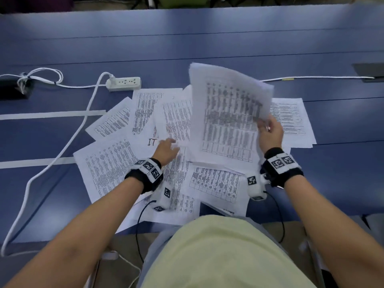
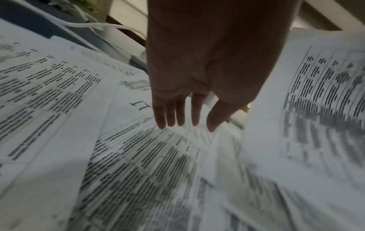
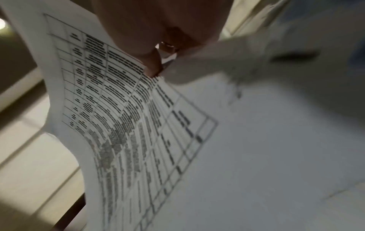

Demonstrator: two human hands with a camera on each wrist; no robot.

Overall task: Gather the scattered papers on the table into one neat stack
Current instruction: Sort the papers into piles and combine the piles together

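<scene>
Nearest the lens in the head view, at the lower centre of the frame, we note a pale yellow shirt (image 1: 218, 252), with both forearms reaching up the frame. Our right hand (image 1: 270, 132) pinches the right edge of a raised sheaf of papers (image 1: 226, 119), right of centre. Our left hand (image 1: 166, 149) lies spread, fingers straight, on the loose sheets (image 1: 108, 169) fanned across the middle of the blue table (image 1: 187, 38). A power strip (image 1: 123, 83) and its white cable (image 1: 68, 140) sit at the upper left, the cable touching the leftmost pages.

In the left wrist view, straight fingers (image 2: 177, 112) rest on overlapping printed pages (image 2: 138, 164); the raised sheaf (image 2: 316, 109) fills the right of the frame.

In the right wrist view, a thumb (image 3: 152, 62) presses the table-printed sheet (image 3: 128, 117), which curls downward.

We judge the paper light, limp and slippery; it is best slid flat, then gripped along one edge. The cable may snag the left-hand pages.
</scene>
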